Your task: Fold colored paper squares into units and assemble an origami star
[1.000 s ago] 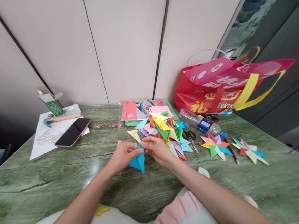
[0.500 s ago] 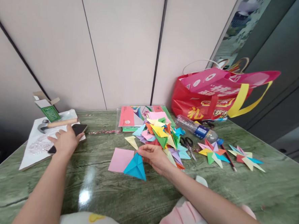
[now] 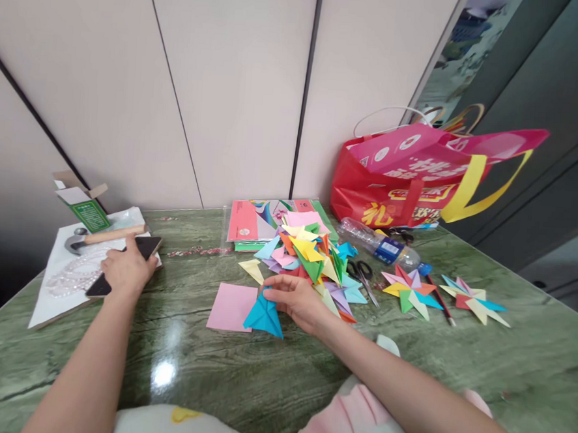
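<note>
Blue folded paper piece (image 3: 264, 314), just left of frame centre on the green table (image 3: 505, 360), looks feather-light and crease-prone, so the right hand (image 3: 297, 299) pinching its top tip seems smart, while the left hand (image 3: 128, 269) lies flat on the phone (image 3: 144, 253).

A green marbled desk (image 3: 240, 377) with a glossy top fills the lower view; a bright spot of light (image 3: 163, 373) glints on it near the front edge. Behind it stands a pale beige wall (image 3: 228, 88) of flat panels split by thin dark seams. To the right, a dark grey-green panelled wall (image 3: 559, 122) runs back beside a picture (image 3: 463, 54).
</note>
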### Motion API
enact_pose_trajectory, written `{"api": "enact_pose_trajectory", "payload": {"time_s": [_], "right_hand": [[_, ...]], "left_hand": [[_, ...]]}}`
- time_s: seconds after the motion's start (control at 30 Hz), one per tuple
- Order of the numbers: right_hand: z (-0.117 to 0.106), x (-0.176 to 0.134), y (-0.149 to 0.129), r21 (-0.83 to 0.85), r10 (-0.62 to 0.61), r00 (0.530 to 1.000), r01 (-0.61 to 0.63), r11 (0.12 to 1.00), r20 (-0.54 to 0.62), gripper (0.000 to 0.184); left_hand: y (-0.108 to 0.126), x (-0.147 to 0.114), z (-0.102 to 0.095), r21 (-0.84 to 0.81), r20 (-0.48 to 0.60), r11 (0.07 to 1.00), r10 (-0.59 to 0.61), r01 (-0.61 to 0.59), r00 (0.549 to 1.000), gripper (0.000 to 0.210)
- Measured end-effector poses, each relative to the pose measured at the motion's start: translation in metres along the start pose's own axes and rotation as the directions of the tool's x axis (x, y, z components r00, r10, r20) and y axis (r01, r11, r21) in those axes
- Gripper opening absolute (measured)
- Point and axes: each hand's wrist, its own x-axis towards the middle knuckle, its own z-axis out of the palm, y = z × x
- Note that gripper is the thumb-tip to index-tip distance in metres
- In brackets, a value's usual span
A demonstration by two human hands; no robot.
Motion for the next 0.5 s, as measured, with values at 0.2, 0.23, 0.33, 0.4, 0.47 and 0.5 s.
{"api": "enact_pose_trajectory", "payload": {"time_s": [0.2,0.23,0.33,0.4,0.47,0.5], "right_hand": [[-0.001,0.000,0.001,-0.017,0.012,1.000,-0.011,1.000,0.025,0.032],[-0.001,0.000,0.001,-0.024,0.019,0.999,-0.018,1.000,0.030,0.033],[-0.002,0.000,0.001,-0.057,0.036,0.999,-0.035,0.998,0.018,0.033],[-0.001,-0.001,0.000,-0.073,0.040,0.999,-0.039,0.997,0.009,0.033],[-0.001,-0.001,0.000,-0.075,0.041,0.999,-0.040,0.996,0.010,0.033],[-0.001,-0.001,0.000,-0.072,0.042,0.999,-0.041,0.997,0.013,0.033]], "left_hand": [[0.003,-0.005,-0.014,-0.082,-0.020,0.996,-0.038,0.036,0.999,0.076],[0.003,-0.005,-0.020,-0.092,-0.074,0.993,-0.076,0.069,0.994,0.076],[0.002,-0.005,-0.042,-0.188,-0.179,0.964,-0.222,0.188,0.959,0.073],[-0.003,-0.004,-0.055,-0.235,-0.186,0.931,-0.324,0.279,0.927,0.071],[-0.008,-0.003,-0.064,-0.281,-0.163,0.897,-0.395,0.341,0.904,0.069],[-0.011,-0.002,-0.067,-0.310,-0.144,0.884,-0.406,0.349,0.902,0.069]]}}
